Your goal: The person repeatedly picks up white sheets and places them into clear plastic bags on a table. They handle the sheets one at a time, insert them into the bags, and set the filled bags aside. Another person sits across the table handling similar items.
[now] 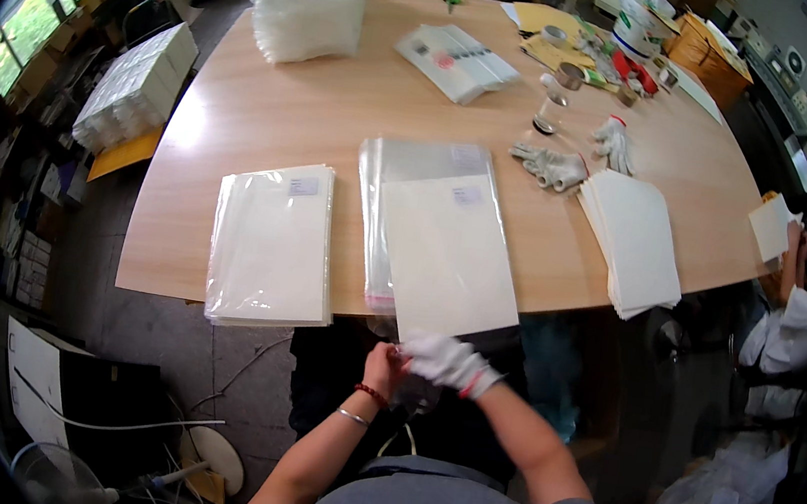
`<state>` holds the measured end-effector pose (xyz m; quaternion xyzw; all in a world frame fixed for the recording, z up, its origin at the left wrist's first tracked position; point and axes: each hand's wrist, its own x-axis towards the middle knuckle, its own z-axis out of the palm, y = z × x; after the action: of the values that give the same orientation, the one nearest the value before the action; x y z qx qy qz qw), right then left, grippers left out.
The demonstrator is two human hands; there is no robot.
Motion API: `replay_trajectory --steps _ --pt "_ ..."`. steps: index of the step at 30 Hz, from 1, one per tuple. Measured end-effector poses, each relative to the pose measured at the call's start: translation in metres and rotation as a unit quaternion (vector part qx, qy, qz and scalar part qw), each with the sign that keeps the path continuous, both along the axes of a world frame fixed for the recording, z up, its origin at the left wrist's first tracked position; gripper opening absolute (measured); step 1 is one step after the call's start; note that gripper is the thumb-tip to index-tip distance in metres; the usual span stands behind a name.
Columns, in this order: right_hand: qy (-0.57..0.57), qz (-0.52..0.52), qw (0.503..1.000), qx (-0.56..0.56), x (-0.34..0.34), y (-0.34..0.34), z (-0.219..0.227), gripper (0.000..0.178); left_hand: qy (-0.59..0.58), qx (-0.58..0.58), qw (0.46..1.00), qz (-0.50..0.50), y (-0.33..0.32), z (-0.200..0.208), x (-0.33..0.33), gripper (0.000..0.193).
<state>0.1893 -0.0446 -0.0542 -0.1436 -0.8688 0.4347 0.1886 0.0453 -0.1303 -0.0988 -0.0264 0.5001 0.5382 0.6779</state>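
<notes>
A sheet of white card (449, 248) in a clear plastic bag lies on a stack of empty clear bags (372, 218), its near end reaching past the table edge. Just below that end, my bare left hand (384, 369) is closed in a pinch. My right hand (445, 361), in a white glove, meets it with its fingers pressed together. What lies between the fingers is hidden; some clear plastic shows under the hands. To the left is a pile of bagged white cards (273, 244), each with a small label. A fanned stack of loose white cards (629, 242) lies to the right.
Work gloves (550, 167), a clear jar (549, 114), tape rolls and a white bucket (637, 31) sit toward the back right. Farther back are a tall plastic-wrapped stack (310, 9) and a flat packet (457, 62). Another person (799, 311) handles card at the right edge.
</notes>
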Motion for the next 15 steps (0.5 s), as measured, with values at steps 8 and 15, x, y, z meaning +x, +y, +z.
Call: replay_trajectory --steps 8,15 --pt "0.102 -0.738 0.666 -0.027 0.321 0.027 -0.003 0.015 0.22 0.169 0.952 -0.125 -0.013 0.003 -0.026 0.04" --pt "-0.122 -0.413 0.893 0.131 0.176 0.008 -0.009 0.032 0.831 0.23 0.488 -0.138 -0.005 0.018 -0.039 0.045"
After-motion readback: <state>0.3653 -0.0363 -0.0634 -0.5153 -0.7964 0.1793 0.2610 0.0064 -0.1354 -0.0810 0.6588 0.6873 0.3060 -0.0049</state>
